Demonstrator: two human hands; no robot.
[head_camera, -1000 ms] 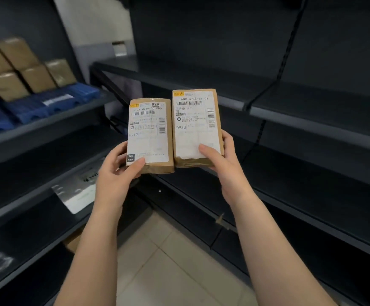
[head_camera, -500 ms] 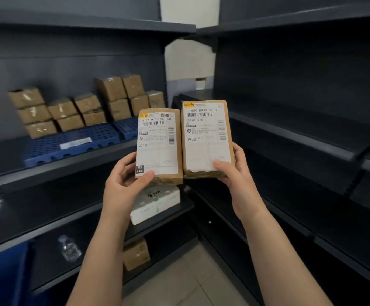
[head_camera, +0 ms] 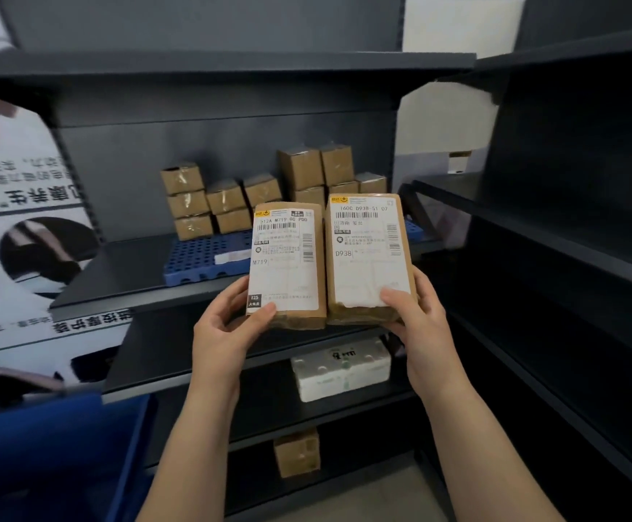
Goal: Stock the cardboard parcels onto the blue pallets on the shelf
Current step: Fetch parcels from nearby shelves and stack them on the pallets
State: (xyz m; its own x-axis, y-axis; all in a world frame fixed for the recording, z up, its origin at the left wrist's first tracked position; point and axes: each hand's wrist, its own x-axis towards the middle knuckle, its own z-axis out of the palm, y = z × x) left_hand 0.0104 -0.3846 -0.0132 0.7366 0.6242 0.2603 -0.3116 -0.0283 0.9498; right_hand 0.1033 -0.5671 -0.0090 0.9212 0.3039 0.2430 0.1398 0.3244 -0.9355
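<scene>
Left hand [head_camera: 227, 329] pinches the lower end of a flat brown cardboard parcel marked M719 [head_camera: 288, 265], thumb on its label. Right hand [head_camera: 416, 318] grips a like parcel marked D938 [head_camera: 369, 258], side by side, touching. At twelve o'clock, beyond them, the blue perforated plastic pallet [head_camera: 197, 258] already carries stacked small cardboard boxes [head_camera: 227, 203]; its front is free. These two are not yet placed.
</scene>
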